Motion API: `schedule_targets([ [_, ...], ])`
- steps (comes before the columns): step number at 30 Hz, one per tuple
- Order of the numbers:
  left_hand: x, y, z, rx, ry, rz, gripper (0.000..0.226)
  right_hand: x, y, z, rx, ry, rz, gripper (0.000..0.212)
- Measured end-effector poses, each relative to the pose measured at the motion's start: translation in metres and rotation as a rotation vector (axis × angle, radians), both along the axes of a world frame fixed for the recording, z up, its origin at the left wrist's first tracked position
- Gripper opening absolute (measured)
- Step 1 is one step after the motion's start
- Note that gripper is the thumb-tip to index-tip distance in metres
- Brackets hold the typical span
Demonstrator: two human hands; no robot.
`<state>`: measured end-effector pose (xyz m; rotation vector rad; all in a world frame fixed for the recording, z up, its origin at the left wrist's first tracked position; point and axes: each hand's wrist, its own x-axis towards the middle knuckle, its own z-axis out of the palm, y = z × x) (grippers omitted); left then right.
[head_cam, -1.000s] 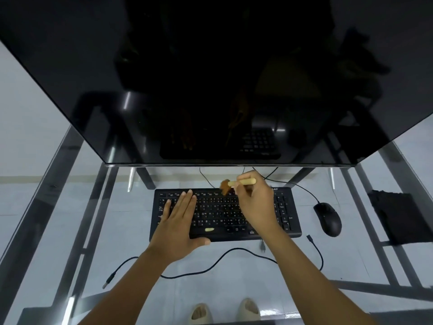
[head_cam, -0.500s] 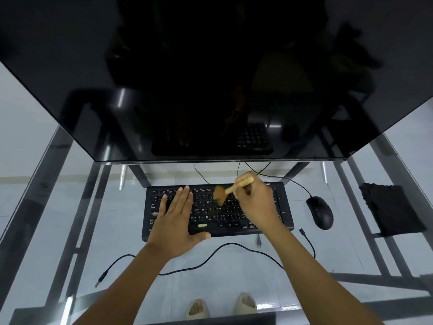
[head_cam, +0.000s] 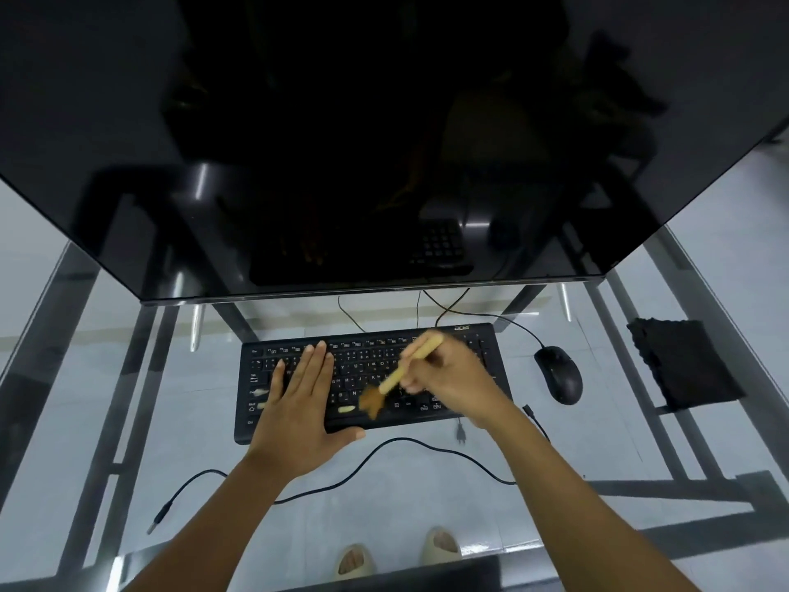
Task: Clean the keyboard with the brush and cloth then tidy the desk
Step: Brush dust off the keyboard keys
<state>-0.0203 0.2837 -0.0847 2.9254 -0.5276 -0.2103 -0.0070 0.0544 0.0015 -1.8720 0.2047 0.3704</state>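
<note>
Crumbs flicked by the wooden-handled brush [head_cam: 401, 376] could land deeper between keys or scatter across the glass tabletop [head_cam: 597, 437], since the right hand [head_cam: 448, 378] grips it at a slant over the black keyboard [head_cam: 452, 343]. The left hand [head_cam: 299, 403] lies flat, fingers straight, steadying the left keys. Bristles are motion-blurred. The folded black cloth [head_cam: 683, 361] waits well apart, right.

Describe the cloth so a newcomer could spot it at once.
Start from the big dark monitor above the glass desk. Go right of the black keyboard, past the black mouse. The cloth lies near the desk's right edge: a flat, rough-edged dark square, the only soft thing there.
</note>
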Motion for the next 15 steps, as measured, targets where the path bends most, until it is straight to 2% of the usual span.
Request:
schedule_targets([
  [2, 0.0, -0.002, -0.001, 0.012, 0.009, 0.003, 0.114, -0.004, -0.002, -0.005, -0.189, -0.1, 0.051, 0.005],
  [3, -0.001, -0.003, -0.001, 0.012, 0.01, 0.004, 0.114, -0.005, -0.003, -0.006, -0.256, -0.178, -0.016, 0.005],
  [4, -0.001, -0.004, -0.001, 0.013, 0.011, 0.005, 0.114, -0.005, -0.006, -0.005, -0.259, -0.233, -0.117, 0.005],
  [6, 0.0, -0.005, -0.001, 0.017, 0.008, 0.005, 0.113, -0.001, -0.013, -0.002, -0.134, -0.212, -0.203, 0.006],
  [8, 0.0, -0.008, -0.001, 0.014, 0.001, -0.002, 0.113, -0.001, -0.016, 0.0, -0.037, -0.056, -0.069, 0.006],
  [9, 0.001, -0.01, -0.002, 0.008, 0.002, -0.006, 0.112, -0.002, -0.016, -0.001, -0.068, -0.019, 0.019, 0.006],
  [11, 0.002, -0.016, -0.001, 0.005, 0.007, -0.024, 0.111, -0.003, -0.019, -0.004, -0.205, -0.09, 0.041, 0.006],
  [12, 0.003, -0.02, 0.0, 0.006, 0.006, -0.033, 0.111, -0.002, -0.02, -0.003, -0.266, -0.162, -0.037, 0.007],
  [14, 0.006, -0.028, 0.002, -0.003, -0.002, -0.047, 0.11, 0.001, -0.026, -0.001, -0.237, -0.247, -0.193, 0.007],
  [15, 0.008, -0.031, 0.002, -0.009, -0.004, -0.054, 0.11, 0.003, -0.029, 0.0, -0.17, -0.229, -0.202, 0.007],
])
